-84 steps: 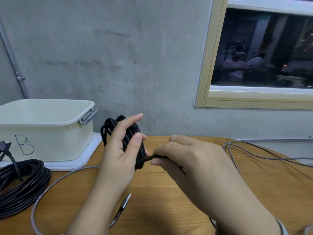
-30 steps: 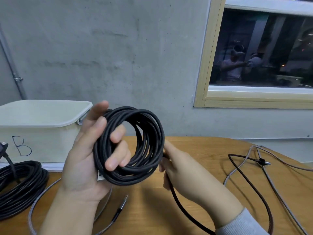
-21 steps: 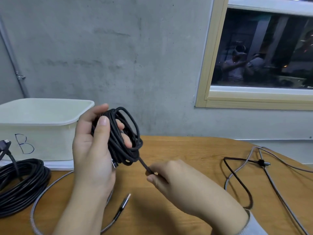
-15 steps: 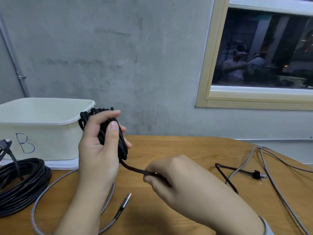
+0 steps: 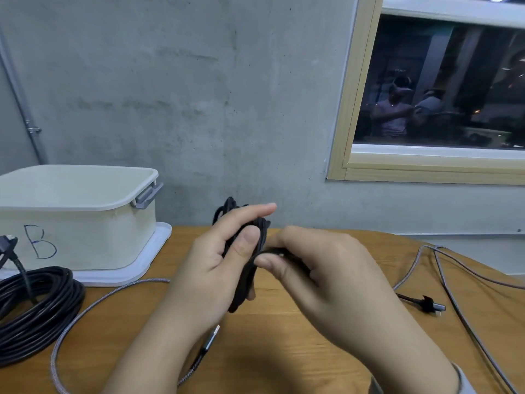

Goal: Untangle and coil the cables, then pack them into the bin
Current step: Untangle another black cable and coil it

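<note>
My left hand [image 5: 218, 260] grips a black cable coil [image 5: 246, 277], seen edge-on above the table's middle, thumb pressed on its front. My right hand [image 5: 321, 274] pinches the cable's loose strand right against the coil. That cable's free end with a black plug [image 5: 430, 304] lies on the table at the right. The cream bin [image 5: 85, 217], marked B, stands at the back left on a white lid. A second, larger black coil [image 5: 34, 311] lies in front of the bin.
A grey braided cable [image 5: 85, 311] loops across the wooden table [image 5: 284, 351] under my arms, its metal plug [image 5: 211, 338] near my left wrist. More grey cable [image 5: 454, 302] runs along the right side. A concrete wall and a window stand behind.
The coil moved right and down toward the table's middle. My right hand slid up the strand to the coil, and the free plug end was dragged closer along the table.
</note>
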### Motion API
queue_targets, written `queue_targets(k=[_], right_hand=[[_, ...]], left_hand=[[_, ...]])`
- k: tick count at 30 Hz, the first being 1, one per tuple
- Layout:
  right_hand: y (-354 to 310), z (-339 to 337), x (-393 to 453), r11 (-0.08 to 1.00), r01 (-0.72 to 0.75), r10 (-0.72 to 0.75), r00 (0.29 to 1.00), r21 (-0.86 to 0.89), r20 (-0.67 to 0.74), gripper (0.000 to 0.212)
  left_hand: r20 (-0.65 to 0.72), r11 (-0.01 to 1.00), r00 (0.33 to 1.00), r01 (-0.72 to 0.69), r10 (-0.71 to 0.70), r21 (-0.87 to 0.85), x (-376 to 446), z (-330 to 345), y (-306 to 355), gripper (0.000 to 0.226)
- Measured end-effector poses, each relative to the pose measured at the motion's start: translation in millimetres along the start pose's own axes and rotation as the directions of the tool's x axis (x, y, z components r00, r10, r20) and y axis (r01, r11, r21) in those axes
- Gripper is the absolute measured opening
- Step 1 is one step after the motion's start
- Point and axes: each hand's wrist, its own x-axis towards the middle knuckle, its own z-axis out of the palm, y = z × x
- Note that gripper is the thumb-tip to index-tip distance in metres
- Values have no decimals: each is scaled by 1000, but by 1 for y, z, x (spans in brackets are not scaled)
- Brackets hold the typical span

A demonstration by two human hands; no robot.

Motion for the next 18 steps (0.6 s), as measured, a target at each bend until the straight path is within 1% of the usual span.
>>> queue_targets(k=[2, 3, 5, 6, 9, 11, 13, 16, 18], right_hand=[[6, 3, 0, 996, -64, 67, 996, 60, -51, 19], [8, 3, 0, 990, -95, 102, 993, 103, -66, 18], [14, 4, 0, 963, -144, 167, 982, 229, -84, 16], [16, 2, 0, 945, -159, 192, 977, 285, -90, 14], [23, -2, 1, 905, -168, 231, 966, 390, -118, 3], [29, -2, 1, 904, -156, 233, 960, 399, -152, 10], [35, 1, 1, 903, -178, 260, 951, 391, -167, 15], [45, 7, 1, 891, -237, 316, 936, 388, -154, 25], [48, 11, 1, 879, -269, 342, 931, 394, -127, 29]], left_hand=[[43, 996, 998, 55, -52, -68, -1, 1, -2, 57], [70, 994, 995, 74, -68, -81, -1, 2, -1, 65], [133, 993, 988, 89, -78, -77, -1, 4, 2, 72], [145, 992, 986, 92, -80, -80, -1, 5, 3, 71], [134, 981, 988, 101, -80, -163, -2, 9, 7, 53], [138, 963, 987, 110, -78, -245, -3, 10, 10, 48], [154, 944, 986, 112, -66, -311, -4, 8, 12, 48], [188, 912, 982, 98, -24, -399, -4, 5, 12, 53], [186, 884, 982, 99, -14, -456, -2, 3, 12, 53]])
